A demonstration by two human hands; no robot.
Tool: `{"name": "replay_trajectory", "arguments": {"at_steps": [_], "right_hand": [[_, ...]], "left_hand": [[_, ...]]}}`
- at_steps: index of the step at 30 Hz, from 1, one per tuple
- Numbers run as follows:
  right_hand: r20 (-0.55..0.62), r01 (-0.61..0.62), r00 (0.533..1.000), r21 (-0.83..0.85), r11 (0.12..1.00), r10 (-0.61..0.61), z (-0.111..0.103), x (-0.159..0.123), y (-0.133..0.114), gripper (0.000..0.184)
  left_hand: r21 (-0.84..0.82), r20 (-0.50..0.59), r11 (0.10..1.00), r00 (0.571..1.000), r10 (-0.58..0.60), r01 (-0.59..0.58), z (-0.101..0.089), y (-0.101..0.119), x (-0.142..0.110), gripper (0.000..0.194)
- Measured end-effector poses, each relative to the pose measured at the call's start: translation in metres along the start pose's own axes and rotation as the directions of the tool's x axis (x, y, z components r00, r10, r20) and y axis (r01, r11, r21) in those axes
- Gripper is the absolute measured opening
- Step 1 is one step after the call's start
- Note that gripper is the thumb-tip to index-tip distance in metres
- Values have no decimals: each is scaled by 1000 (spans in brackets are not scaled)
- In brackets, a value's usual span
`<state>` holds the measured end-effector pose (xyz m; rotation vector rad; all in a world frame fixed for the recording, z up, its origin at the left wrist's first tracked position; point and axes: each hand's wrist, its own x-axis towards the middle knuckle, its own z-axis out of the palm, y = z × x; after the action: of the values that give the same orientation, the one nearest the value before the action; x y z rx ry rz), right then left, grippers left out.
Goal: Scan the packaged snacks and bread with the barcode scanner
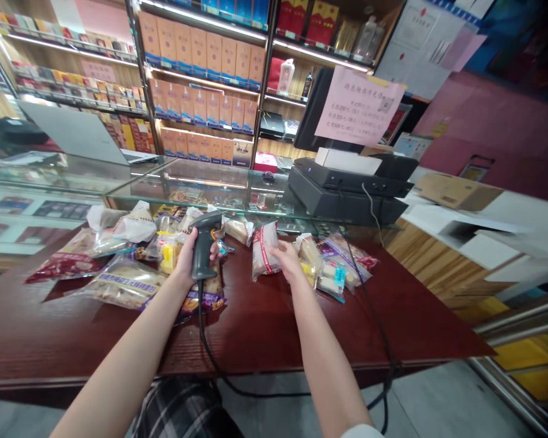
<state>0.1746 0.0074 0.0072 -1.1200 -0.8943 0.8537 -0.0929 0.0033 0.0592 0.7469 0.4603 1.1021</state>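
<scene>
My left hand (186, 258) is wrapped round the grip of a black barcode scanner (203, 246), held above a heap of packaged snacks. In my right hand (287, 257), the fingers pinch the right side of a clear packet with a red printed band (263, 252). Left of the scanner lie a large clear bread bag with a purple label (128, 281), a red-printed bag (68, 258) and white-wrapped packets (136, 224). Just right of my right hand are a small packet with a blue label (332, 278) and a purple-edged bag (347, 258).
The dark red table (256, 334) runs up to a glass display counter (187, 176). A black register with a printer (347, 188) stands on the glass, below a monitor bearing a pink notice (360, 104). A laptop (77, 134) sits far left. The scanner's cable (219, 368) loops over the table's front edge.
</scene>
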Motion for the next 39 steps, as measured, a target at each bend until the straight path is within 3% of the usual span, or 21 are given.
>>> {"name": "replay_trajectory", "arguments": {"at_steps": [5,9,12,15,24,39], "right_hand": [[-88,94,993,167,981,-80,-1,-6,-32,52],[32,-26,999,327,945,17,2,-13,-46,46],[110,-82,993,370,925,44,10,-18,-44,47],[152,-80,988,368,926,25,16,-20,-40,46],[116,-83,992,377,923,41,15,-17,-39,41],[133,12,990,293,956,-53,14,-17,-38,40]], "left_hand": [[40,29,999,1000,2,-3,-3,-2,1,50],[143,110,989,994,11,-27,-4,-7,-1,50],[248,185,968,980,-75,28,-7,-12,-1,55],[304,192,949,971,-142,78,-10,-15,0,63],[298,119,947,979,-164,123,-10,-13,1,65],[330,156,939,975,-157,98,-11,-19,1,61]]}}
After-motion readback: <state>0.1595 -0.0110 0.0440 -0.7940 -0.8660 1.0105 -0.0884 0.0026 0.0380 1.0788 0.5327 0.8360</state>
